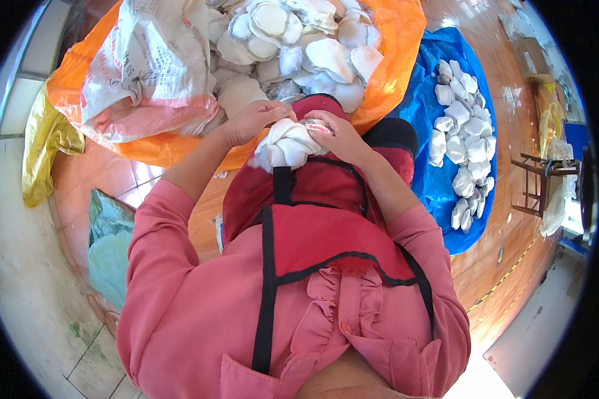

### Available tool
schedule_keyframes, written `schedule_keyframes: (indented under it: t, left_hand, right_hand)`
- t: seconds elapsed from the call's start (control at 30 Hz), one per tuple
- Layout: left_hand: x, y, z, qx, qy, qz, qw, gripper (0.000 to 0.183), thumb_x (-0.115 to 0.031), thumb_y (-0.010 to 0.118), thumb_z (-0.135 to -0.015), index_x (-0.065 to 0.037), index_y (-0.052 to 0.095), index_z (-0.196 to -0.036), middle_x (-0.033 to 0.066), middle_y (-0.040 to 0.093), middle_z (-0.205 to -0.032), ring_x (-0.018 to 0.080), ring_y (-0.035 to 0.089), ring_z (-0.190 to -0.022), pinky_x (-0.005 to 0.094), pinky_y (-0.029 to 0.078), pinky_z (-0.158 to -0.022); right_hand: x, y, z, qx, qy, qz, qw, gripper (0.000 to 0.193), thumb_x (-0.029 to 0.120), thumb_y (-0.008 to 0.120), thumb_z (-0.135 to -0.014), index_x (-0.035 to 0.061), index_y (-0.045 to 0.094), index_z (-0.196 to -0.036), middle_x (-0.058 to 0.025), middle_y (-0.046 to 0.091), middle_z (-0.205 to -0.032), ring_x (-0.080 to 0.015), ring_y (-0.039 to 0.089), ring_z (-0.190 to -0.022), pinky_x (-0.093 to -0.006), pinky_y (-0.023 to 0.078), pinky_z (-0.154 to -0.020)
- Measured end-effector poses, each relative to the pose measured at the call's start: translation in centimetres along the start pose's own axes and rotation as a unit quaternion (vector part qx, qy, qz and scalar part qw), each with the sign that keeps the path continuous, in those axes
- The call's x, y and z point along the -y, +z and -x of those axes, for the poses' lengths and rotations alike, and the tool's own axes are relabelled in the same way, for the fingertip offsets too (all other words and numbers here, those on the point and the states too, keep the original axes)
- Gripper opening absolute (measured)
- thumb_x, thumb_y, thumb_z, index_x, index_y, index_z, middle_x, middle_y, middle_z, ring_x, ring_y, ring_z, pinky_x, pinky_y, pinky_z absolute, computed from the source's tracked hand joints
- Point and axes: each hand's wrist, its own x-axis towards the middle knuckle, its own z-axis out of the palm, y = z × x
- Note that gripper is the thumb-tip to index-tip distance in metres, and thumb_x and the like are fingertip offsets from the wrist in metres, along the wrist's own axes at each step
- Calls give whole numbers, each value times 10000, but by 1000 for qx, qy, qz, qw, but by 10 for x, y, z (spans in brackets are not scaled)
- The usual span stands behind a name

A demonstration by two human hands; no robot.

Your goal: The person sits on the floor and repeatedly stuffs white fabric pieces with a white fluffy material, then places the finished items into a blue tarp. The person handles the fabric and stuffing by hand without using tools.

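Note:
A bundle of overlapping white, flat, soft-looking pads (pixel 288 143) rests over my lap, on the red apron. The fingers of my left hand (pixel 256 121) are curled and pinched at the bundle's upper edge. My right hand (pixel 337 135) is closed against the bundle's right side, round a small roundish thing with red and white markings (pixel 318 126). What that thing is, I cannot make out. Some fingertips of both hands are hidden by the bundle.
Ahead, an orange sack (pixel 396 63) holds a heap of loose white pads (pixel 266 40), with a white woven bag (pixel 146 63) over its left side. On the right, a blue sheet (pixel 432 199) bears several white bundles (pixel 469 126). A wooden stool (pixel 542 183) stands farther right.

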Motion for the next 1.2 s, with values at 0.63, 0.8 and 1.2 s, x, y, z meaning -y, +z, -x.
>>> schedule_keyframes:
  t: [0.63,0.8,1.2]
  left_hand:
    - [-19,98,-30,-76,107,-277,952,188,-195,612,-919,-51,496,-885,10,494,-766,114,472,-704,299,404,-602]
    - [9,123,-29,-120,218,-364,898,161,-116,613,-881,-31,479,-855,116,456,-761,257,491,-697,343,414,-628]
    - [-23,112,-19,-121,76,-272,952,263,-181,740,-821,-26,552,-921,44,584,-841,122,543,-766,286,471,-689]
  right_hand:
    - [-27,-5,16,-312,160,-341,872,305,275,674,-885,6,669,-1029,-33,655,-895,-99,596,-789,-244,473,-692]
    - [-68,-17,14,-256,181,-397,863,304,287,704,-873,25,674,-1025,-17,655,-861,-93,597,-739,-244,474,-654]
    - [-23,-16,27,-293,-2,-165,942,296,273,705,-876,29,652,-1036,-44,656,-947,-116,593,-880,-263,482,-804]
